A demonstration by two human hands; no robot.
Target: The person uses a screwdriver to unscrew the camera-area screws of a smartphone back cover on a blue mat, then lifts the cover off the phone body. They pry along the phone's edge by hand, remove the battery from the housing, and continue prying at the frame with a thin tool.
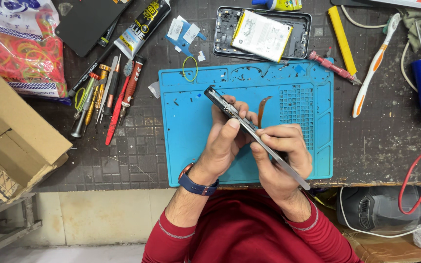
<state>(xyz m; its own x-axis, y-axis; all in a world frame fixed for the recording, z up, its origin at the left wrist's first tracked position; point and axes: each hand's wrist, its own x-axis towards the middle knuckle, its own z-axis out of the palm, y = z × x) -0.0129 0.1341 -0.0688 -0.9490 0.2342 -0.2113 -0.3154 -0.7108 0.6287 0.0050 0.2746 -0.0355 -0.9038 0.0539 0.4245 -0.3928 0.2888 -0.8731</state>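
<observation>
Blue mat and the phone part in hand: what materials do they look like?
Blue mat: looks like matte silicone or rubber, with moulded ridges and small compartments, scuffed with dark specks. Phone frame, gripped edge-on by the left hand and right hand: the rim shines silvery, probably metal, though painted plastic is possible.

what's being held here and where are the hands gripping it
A thin phone frame, edge-on: left hand grips its upper half, right hand its lower half.

Bright, even overhead light, soft shadows; sharp throughout (slight glare on bag (13, 41)), mild edge distortion.
</observation>
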